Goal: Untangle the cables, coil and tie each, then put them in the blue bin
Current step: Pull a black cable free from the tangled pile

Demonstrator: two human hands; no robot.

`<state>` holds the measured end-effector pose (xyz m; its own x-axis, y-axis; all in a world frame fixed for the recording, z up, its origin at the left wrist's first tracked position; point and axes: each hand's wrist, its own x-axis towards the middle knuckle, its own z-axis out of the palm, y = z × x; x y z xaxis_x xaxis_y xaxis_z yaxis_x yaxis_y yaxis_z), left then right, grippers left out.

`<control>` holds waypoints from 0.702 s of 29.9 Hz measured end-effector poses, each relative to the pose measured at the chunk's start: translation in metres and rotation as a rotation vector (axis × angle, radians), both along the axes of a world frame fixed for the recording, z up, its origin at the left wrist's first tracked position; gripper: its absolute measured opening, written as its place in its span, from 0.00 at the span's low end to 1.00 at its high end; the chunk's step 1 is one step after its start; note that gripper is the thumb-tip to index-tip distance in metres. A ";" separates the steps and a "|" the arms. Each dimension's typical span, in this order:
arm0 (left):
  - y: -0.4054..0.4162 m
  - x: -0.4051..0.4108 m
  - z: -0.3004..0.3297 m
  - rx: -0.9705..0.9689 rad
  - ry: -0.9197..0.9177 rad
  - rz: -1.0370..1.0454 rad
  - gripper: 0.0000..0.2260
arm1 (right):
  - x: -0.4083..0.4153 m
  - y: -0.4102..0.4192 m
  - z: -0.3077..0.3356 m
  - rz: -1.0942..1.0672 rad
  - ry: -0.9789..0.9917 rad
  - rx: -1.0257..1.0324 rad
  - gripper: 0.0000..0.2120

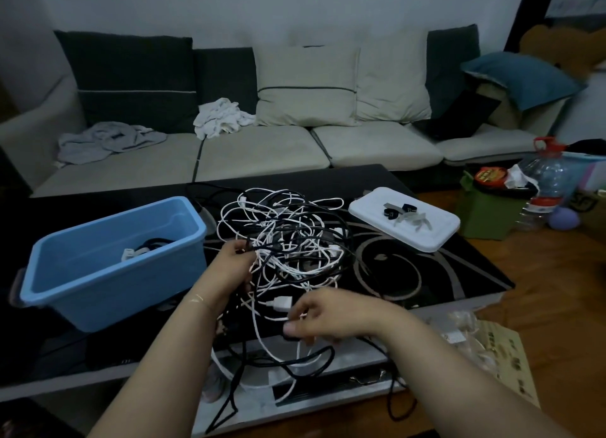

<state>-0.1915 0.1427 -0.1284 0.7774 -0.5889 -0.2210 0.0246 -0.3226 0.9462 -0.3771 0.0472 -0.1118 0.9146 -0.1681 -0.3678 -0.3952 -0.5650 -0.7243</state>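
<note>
right now a big knot of cables [288,240] — white and black strands looped through one another — sits on the dark glass coffee table [426,273], between the blue bin [108,273] on the left and a white lid [406,221] on the right. some strands spill over the near edge of the table and hang down toward the floor.

the left hand [234,265] is at the left side of the knot, its fingers curled round a bunch of the strands. the right hand [323,316] is nearer the table's front edge, thumb and fingertips pinching a strand just below a white usb plug [280,303] (which strand exactly is hard to tell in the tangle).

the blue bin stands open, just beside the knot, and already holds a coiled cable [144,247] — dark with some white showing — near its far corner. on the white lid lie a few small ties [401,212], black and pale ones together.

behind the table runs a sofa [262,149] with pale seat cushions and dark back cushions, and crumpled cloths [219,116] on it. a large clear water bottle [544,178] with a red cap stands on the floor to the right.
</note>
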 end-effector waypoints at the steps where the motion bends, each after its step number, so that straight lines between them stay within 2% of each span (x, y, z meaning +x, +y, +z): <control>1: 0.000 -0.002 0.003 -0.011 -0.001 0.029 0.16 | 0.003 0.002 -0.003 0.036 0.002 -0.054 0.19; 3: 0.003 -0.003 0.006 0.064 -0.103 0.052 0.23 | 0.009 0.002 -0.007 0.010 -0.081 -0.167 0.16; 5: 0.008 -0.003 0.008 0.295 -0.439 0.052 0.30 | 0.013 -0.002 -0.008 -0.134 -0.264 -0.219 0.12; 6: 0.010 -0.007 0.010 0.285 -0.605 0.045 0.30 | 0.013 -0.005 -0.007 -0.211 -0.370 -0.204 0.10; 7: 0.010 -0.013 0.015 0.188 -0.708 0.016 0.25 | 0.013 -0.007 -0.006 -0.274 -0.470 -0.177 0.08; 8: 0.011 -0.019 0.023 0.047 -0.731 -0.041 0.17 | 0.013 -0.008 -0.003 -0.319 -0.553 -0.156 0.07; 9: 0.011 -0.028 0.029 -0.090 -0.662 -0.120 0.13 | 0.012 -0.010 0.000 -0.349 -0.628 -0.141 0.06; 11: 0.010 -0.044 0.040 -0.264 -0.409 -0.278 0.22 | 0.010 -0.011 0.005 -0.393 -0.767 -0.097 0.05; 12: 0.009 -0.049 0.043 -0.291 -0.362 -0.320 0.23 | 0.009 -0.012 0.008 -0.423 -0.826 -0.060 0.06; 15: 0.007 -0.053 0.043 -0.318 -0.392 -0.322 0.17 | 0.007 -0.013 0.013 -0.543 -0.926 0.072 0.08; 17: 0.008 -0.048 0.043 -0.311 -0.358 -0.321 0.16 | 0.006 -0.016 0.015 -0.612 -0.950 0.152 0.11; 19: 0.011 -0.045 0.043 -0.319 -0.255 -0.345 0.18 | 0.005 -0.020 0.017 -0.704 -0.965 0.259 0.15; 21: 0.012 -0.042 0.044 -0.364 -0.058 -0.390 0.21 | 0.004 -0.026 0.020 -0.786 -0.946 0.360 0.17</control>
